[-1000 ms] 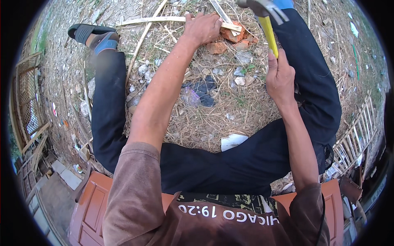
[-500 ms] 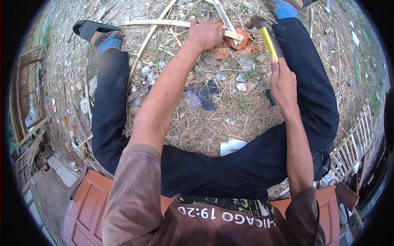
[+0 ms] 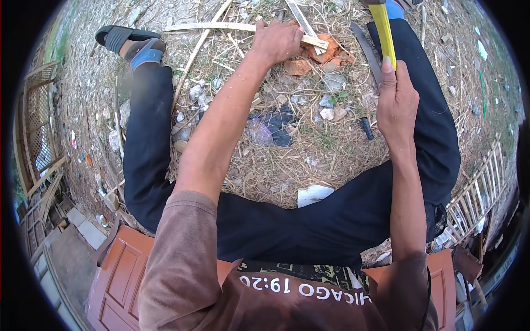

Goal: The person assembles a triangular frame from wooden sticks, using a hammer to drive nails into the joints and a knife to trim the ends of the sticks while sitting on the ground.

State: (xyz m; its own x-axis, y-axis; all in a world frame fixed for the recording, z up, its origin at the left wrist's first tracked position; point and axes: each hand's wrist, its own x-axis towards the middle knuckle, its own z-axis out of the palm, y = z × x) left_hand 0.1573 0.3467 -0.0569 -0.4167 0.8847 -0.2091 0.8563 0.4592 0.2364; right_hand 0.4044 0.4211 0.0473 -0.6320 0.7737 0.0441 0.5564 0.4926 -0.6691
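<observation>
My right hand (image 3: 398,105) is closed around the yellow handle of a hammer (image 3: 383,33); its head is mostly cut off at the top edge. My left hand (image 3: 277,42) is closed over a pale wooden strip (image 3: 221,26), pressing it down where it crosses a second wooden strip (image 3: 298,15). The crossed ends rest on a broken orange brick (image 3: 329,48). Between the brick and my right leg lies a long dark blade (image 3: 366,52), its lower end hidden by my right hand.
Another thin strip (image 3: 194,63) lies slantwise on the left. Brick pieces (image 3: 298,67), stones, a black plastic scrap (image 3: 280,124) and a white piece (image 3: 314,195) lie on the straw-covered ground between my legs. A slatted wooden frame (image 3: 476,190) is at the right.
My right hand has swung the hammer up and to the right, away from the brick, uncovering the dark blade. My left hand has stayed on the strip, nearly still.
</observation>
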